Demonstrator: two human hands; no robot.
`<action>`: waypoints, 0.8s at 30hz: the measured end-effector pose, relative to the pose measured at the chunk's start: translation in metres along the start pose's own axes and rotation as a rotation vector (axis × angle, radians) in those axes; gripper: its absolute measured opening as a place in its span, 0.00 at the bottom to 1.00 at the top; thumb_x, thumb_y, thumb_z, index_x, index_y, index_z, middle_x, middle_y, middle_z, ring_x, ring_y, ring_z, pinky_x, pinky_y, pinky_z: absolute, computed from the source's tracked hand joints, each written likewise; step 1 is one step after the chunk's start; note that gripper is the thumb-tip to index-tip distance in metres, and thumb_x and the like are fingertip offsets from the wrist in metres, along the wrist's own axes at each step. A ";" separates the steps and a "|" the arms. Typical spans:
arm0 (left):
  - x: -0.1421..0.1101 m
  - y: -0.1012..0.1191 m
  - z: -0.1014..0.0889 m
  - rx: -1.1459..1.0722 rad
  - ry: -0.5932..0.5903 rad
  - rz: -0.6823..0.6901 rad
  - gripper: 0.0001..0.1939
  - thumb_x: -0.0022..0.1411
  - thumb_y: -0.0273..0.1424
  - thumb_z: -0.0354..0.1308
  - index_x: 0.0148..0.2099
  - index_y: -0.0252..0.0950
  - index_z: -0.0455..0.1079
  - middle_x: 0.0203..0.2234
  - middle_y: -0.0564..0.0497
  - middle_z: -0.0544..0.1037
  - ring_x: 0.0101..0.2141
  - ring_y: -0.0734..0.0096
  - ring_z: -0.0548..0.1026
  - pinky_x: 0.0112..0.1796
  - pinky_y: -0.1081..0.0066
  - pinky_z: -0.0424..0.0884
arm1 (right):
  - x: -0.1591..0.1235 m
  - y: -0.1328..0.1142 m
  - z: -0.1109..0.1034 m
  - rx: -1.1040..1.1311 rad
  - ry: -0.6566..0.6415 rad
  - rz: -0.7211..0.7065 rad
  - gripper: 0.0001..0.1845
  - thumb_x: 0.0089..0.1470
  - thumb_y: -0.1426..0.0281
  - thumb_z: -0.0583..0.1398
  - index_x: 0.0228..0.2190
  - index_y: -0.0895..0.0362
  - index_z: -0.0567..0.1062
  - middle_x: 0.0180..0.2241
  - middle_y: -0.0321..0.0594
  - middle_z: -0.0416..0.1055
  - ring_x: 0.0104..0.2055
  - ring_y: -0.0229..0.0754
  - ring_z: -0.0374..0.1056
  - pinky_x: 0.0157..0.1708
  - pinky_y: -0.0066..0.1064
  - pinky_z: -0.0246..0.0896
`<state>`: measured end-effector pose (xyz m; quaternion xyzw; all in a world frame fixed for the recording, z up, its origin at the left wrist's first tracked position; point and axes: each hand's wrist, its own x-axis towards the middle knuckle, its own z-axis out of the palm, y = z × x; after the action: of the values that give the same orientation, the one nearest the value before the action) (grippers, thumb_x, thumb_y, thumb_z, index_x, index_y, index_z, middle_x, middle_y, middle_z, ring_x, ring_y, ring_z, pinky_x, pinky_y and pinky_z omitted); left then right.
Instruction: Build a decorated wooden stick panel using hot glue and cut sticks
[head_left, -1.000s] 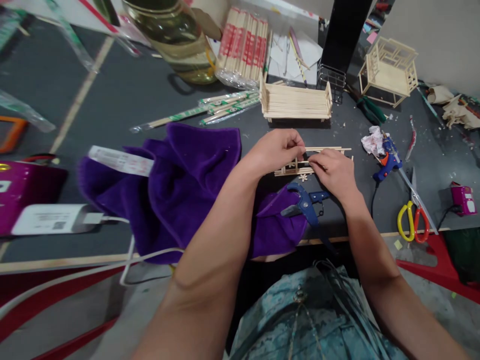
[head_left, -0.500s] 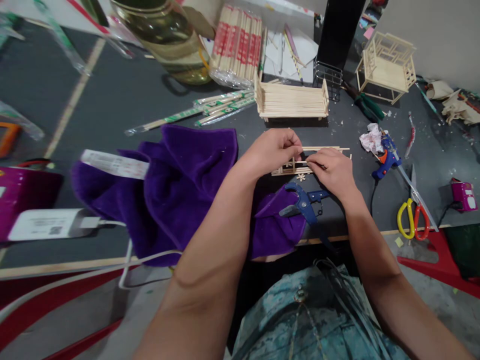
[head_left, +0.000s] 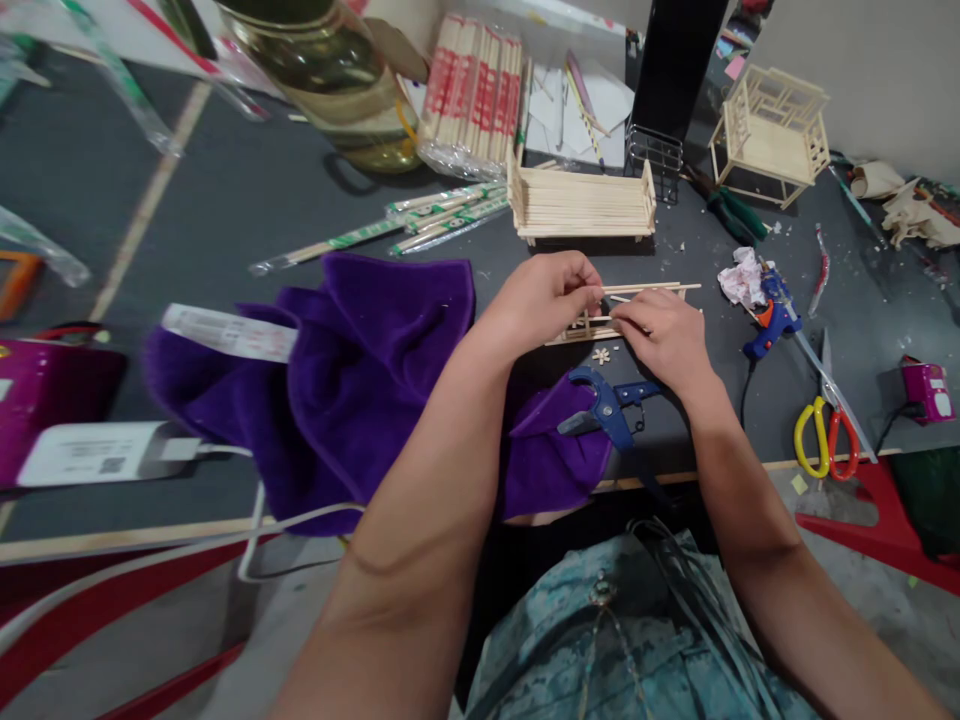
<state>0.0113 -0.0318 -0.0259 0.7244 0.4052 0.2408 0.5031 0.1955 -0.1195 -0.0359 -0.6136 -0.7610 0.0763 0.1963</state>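
Note:
A small frame of thin wooden sticks (head_left: 592,332) lies on the dark table, partly covered by both hands. My left hand (head_left: 551,292) is closed, thumb and fingers pinched at the frame's upper left part. My right hand (head_left: 664,325) is closed too, its fingertips pinched over the frame's middle. Hand and fingers hide exactly what each pinch holds. Just below the frame sits a tiny flower-shaped piece of wood (head_left: 601,356). Nearer my body, blue cutters (head_left: 611,410) rest on a purple cloth (head_left: 375,370). Behind the hands stands a miniature stick bench (head_left: 585,200).
To the right are a blue glue gun (head_left: 781,315), scissors (head_left: 825,425) and green-handled pliers (head_left: 735,213). A miniature wooden chair (head_left: 776,135) stands farther back. Packed chopsticks (head_left: 472,95) and a large jar (head_left: 337,90) line the rear. A white charger (head_left: 105,452) trails its cable at left.
The upper sticks of the frame have risen slightly and tilted at their right end. Both hands stay pinched at nearly the same spots, the right a touch higher.

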 end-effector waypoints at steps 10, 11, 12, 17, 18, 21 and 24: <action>0.000 0.001 0.001 0.049 0.020 0.002 0.01 0.63 0.28 0.60 0.37 0.36 0.73 0.27 0.52 0.80 0.28 0.68 0.73 0.34 0.68 0.65 | 0.001 0.003 0.002 -0.048 -0.013 -0.014 0.17 0.73 0.65 0.56 0.42 0.51 0.85 0.40 0.44 0.80 0.48 0.50 0.70 0.46 0.38 0.62; 0.000 0.001 0.001 0.053 0.021 0.002 0.02 0.63 0.28 0.60 0.37 0.36 0.73 0.27 0.52 0.80 0.28 0.68 0.73 0.34 0.68 0.65 | 0.001 0.003 0.001 -0.049 -0.014 -0.015 0.17 0.73 0.65 0.56 0.41 0.51 0.85 0.40 0.44 0.80 0.48 0.50 0.70 0.46 0.38 0.62; 0.000 0.000 0.002 0.058 0.023 0.002 0.02 0.63 0.28 0.60 0.37 0.36 0.73 0.27 0.52 0.81 0.28 0.68 0.73 0.34 0.68 0.65 | 0.001 0.003 0.001 -0.051 -0.018 -0.015 0.17 0.73 0.65 0.56 0.41 0.51 0.85 0.40 0.44 0.80 0.47 0.49 0.70 0.46 0.38 0.62; -0.001 0.002 0.002 0.082 0.026 0.005 0.02 0.63 0.27 0.59 0.36 0.36 0.73 0.27 0.52 0.81 0.27 0.70 0.72 0.33 0.68 0.64 | 0.002 0.002 0.001 -0.057 -0.033 -0.014 0.17 0.74 0.64 0.56 0.40 0.50 0.85 0.39 0.44 0.80 0.47 0.49 0.70 0.44 0.38 0.61; -0.001 0.002 0.002 0.088 0.026 0.004 0.02 0.63 0.27 0.59 0.36 0.36 0.73 0.27 0.52 0.81 0.27 0.70 0.72 0.33 0.68 0.64 | 0.002 0.002 0.001 -0.060 -0.033 -0.015 0.17 0.74 0.64 0.55 0.40 0.50 0.85 0.39 0.43 0.80 0.47 0.49 0.70 0.44 0.38 0.61; -0.002 0.003 0.002 0.104 0.027 -0.005 0.02 0.63 0.27 0.60 0.36 0.36 0.73 0.27 0.52 0.81 0.28 0.69 0.72 0.34 0.68 0.64 | 0.001 0.002 0.002 -0.060 -0.032 -0.021 0.18 0.74 0.65 0.55 0.40 0.50 0.85 0.40 0.43 0.80 0.47 0.49 0.70 0.45 0.38 0.62; -0.002 0.004 0.002 0.097 0.037 -0.009 0.02 0.63 0.28 0.60 0.37 0.36 0.73 0.27 0.51 0.80 0.28 0.68 0.72 0.35 0.68 0.65 | 0.002 0.002 0.002 -0.057 -0.028 -0.018 0.18 0.74 0.65 0.55 0.41 0.51 0.85 0.40 0.44 0.80 0.48 0.49 0.71 0.45 0.39 0.62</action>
<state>0.0129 -0.0355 -0.0231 0.7415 0.4290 0.2320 0.4608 0.1960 -0.1174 -0.0377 -0.6110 -0.7710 0.0614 0.1688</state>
